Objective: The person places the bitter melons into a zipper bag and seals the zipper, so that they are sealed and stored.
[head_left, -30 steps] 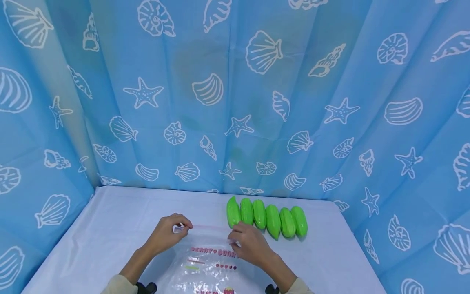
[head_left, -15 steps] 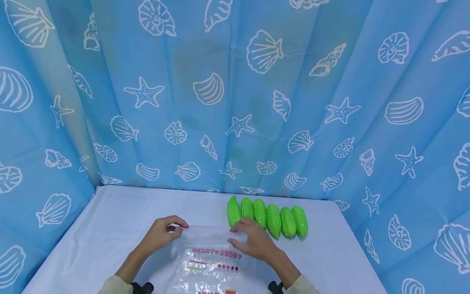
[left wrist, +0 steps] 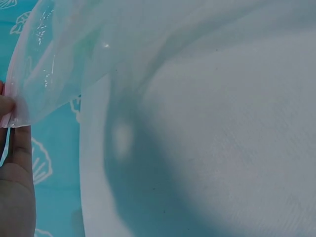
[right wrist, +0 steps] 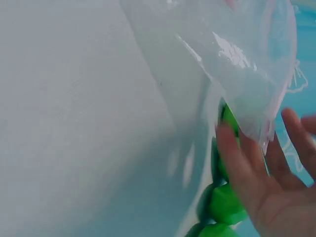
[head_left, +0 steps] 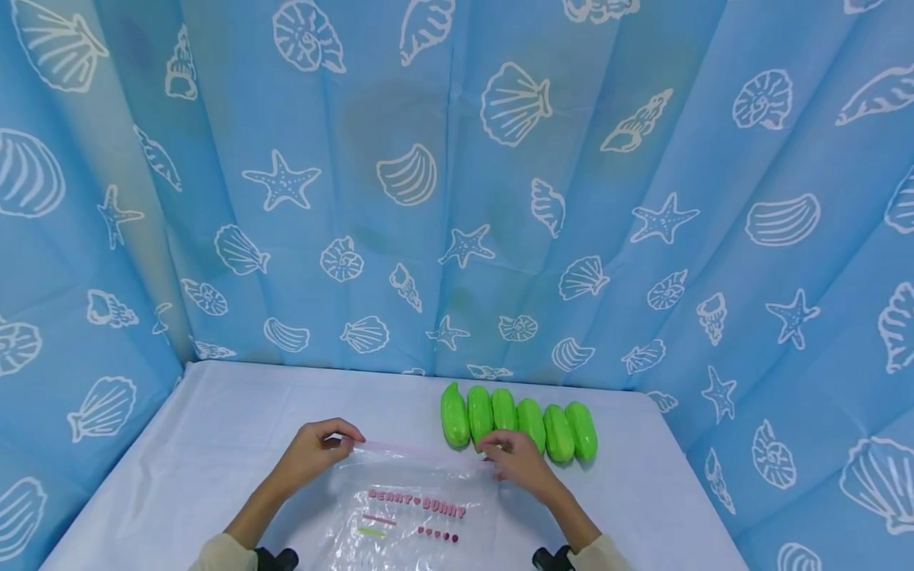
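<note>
A clear plastic zip bag (head_left: 414, 476) with pink lettering and small hearts is held up over the white table, its pink-edged top away from me. At the bag's top left corner my left hand (head_left: 314, 452) pinches the edge between thumb and fingers; the left wrist view shows the thumb on the zip strip (left wrist: 11, 111). My right hand (head_left: 521, 460) is at the top right corner. In the right wrist view its fingers (right wrist: 284, 163) are spread, with the bag's corner lying against them and the thumb apart from it.
Several glossy green pod-shaped pieces (head_left: 531, 420) lie in a row at the back of the white table (head_left: 236, 412), just beyond my right hand. A blue curtain (head_left: 457, 198) with white shell prints surrounds the table's back and sides.
My right hand has loosened from the bag's top edge and moved right to its corner. The left hand keeps its pinch, having shifted slightly left. The green pieces have stayed put.
</note>
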Demonstrator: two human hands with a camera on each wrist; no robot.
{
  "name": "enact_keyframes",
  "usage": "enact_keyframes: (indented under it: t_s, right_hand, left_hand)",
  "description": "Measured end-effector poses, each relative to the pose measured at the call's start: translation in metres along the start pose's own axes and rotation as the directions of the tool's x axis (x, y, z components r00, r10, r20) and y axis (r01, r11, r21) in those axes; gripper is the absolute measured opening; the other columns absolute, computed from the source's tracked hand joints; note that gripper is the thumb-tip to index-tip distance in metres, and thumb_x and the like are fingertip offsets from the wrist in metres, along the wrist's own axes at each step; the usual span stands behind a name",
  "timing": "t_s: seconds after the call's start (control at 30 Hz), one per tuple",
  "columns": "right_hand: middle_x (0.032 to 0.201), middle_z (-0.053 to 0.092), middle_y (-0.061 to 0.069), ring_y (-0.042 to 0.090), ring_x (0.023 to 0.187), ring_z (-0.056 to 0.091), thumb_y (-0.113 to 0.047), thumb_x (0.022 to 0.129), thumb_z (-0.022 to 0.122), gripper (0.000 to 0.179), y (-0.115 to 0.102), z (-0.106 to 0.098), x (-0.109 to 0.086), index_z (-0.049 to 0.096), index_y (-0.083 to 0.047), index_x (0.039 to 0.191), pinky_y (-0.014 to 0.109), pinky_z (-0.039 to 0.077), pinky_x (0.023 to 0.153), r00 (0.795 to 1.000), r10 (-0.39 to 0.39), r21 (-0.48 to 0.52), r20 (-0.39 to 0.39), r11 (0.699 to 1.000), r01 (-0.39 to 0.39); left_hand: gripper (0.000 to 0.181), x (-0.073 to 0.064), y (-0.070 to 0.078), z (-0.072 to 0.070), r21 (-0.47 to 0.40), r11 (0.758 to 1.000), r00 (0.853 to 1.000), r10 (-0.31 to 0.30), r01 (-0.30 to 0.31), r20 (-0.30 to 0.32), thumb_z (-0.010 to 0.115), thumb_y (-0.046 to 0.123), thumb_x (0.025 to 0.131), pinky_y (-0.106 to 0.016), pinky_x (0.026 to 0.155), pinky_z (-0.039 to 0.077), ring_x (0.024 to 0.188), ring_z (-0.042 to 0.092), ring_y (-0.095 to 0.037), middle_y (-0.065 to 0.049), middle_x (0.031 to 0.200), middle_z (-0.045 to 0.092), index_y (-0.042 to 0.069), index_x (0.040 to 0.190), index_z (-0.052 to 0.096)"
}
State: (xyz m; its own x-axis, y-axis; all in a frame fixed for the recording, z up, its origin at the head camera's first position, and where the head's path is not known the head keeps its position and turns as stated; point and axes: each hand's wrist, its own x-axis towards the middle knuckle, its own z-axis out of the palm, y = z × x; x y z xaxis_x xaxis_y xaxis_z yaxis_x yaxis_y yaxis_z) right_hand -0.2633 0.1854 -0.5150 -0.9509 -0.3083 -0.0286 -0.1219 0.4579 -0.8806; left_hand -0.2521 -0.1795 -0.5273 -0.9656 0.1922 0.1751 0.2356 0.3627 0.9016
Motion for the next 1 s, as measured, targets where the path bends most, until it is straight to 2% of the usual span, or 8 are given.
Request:
enact_keyframes:
  t_s: [0.1,0.2,0.33,0.63,0.73,0.83,0.9,1.0]
  right_hand:
    - [0.112,0.066,0.012,0.022,0.096,0.064,-0.018,0.095,0.065,0.026,0.004,-0.005,-0.003,0.068,0.0,0.113,0.043,0.059,0.067,0.992,0.068,0.147,0.104,0.986,-0.083]
    - [0.112,0.066,0.012,0.023,0.093,0.066,-0.012,0.089,0.071,0.026,0.01,-0.007,-0.005,0.068,0.0,0.112,0.046,0.059,0.068,0.984,0.067,0.203,0.163,0.974,-0.1]
    - [0.11,0.067,0.011,0.023,0.087,0.067,-0.008,0.085,0.074,0.026,0.014,-0.007,-0.006,0.07,-0.003,0.11,0.043,0.059,0.067,0.977,0.048,0.207,0.206,0.974,-0.092]
    - [0.11,0.066,0.01,0.027,0.081,0.07,-0.009,0.083,0.076,0.021,0.01,-0.008,-0.008,0.071,-0.005,0.103,0.042,0.059,0.065,0.953,0.045,0.204,0.299,0.973,-0.11]
    - [0.112,0.066,0.011,0.027,0.082,0.07,-0.004,0.084,0.073,0.015,0.007,-0.008,-0.01,0.072,-0.004,0.099,0.042,0.059,0.066,0.953,-0.003,0.201,0.304,0.978,-0.061]
    - [0.112,0.065,0.011,0.023,0.087,0.068,0.001,0.085,0.07,0.008,0.005,-0.006,-0.011,0.072,-0.003,0.092,0.04,0.059,0.067,0.962,-0.079,0.166,0.263,0.986,0.036]
    - [0.109,0.066,0.01,0.021,0.092,0.066,0.001,0.085,0.07,0.007,0.006,-0.005,-0.01,0.073,-0.005,0.088,0.039,0.059,0.073,0.964,-0.139,0.112,0.229,0.987,0.115]
    - [0.106,0.069,0.004,0.018,0.097,0.064,-0.003,0.084,0.073,0.009,0.007,-0.004,-0.009,0.074,-0.01,0.089,0.039,0.055,0.084,0.962,-0.187,0.023,0.2,0.982,0.187]
  left_hand:
    - [0.014,0.0,-0.001,0.0,-0.027,1.0,1.0,-0.008,0.008,-0.005,0.068,0.003,0.089,-0.029,0.087,0.053,0.093,0.061,-0.017,0.001,0.097,0.07,0.014,0.095,0.073]
    - [0.012,-0.001,-0.003,0.0,-0.053,0.999,1.0,0.01,-0.01,-0.004,0.066,0.003,0.09,-0.026,0.085,0.052,0.092,0.061,-0.017,-0.002,0.098,0.069,0.011,0.097,0.072]
    - [0.015,0.0,-0.005,0.0,-0.054,0.997,0.999,0.046,-0.046,-0.001,0.064,-0.001,0.091,-0.023,0.083,0.053,0.09,0.062,-0.017,-0.003,0.097,0.069,0.01,0.097,0.071]
    - [0.022,0.001,0.001,-0.001,-0.011,0.998,0.997,0.06,-0.06,-0.051,0.06,-0.008,0.091,-0.024,0.084,0.053,0.091,0.062,-0.016,0.0,0.095,0.068,0.013,0.095,0.069]
    - [0.021,0.0,0.003,-0.001,0.011,0.998,0.996,0.065,-0.065,-0.061,0.061,-0.006,0.092,-0.025,0.084,0.054,0.091,0.062,-0.017,0.001,0.096,0.068,0.012,0.095,0.069]
    - [0.018,0.001,0.001,-0.001,0.013,0.997,0.996,0.076,-0.075,-0.046,0.063,-0.004,0.092,-0.027,0.083,0.054,0.092,0.062,-0.018,0.0,0.097,0.069,0.012,0.097,0.07]
    - [0.017,0.001,0.0,0.0,0.013,0.996,0.996,0.084,-0.084,-0.021,0.063,-0.002,0.092,-0.026,0.082,0.055,0.093,0.063,-0.018,0.0,0.098,0.069,0.011,0.098,0.07]
    - [0.017,0.001,-0.002,0.002,0.006,0.996,0.996,0.085,-0.085,0.001,0.064,-0.003,0.091,-0.026,0.082,0.055,0.094,0.063,-0.018,0.0,0.098,0.069,0.011,0.098,0.071]
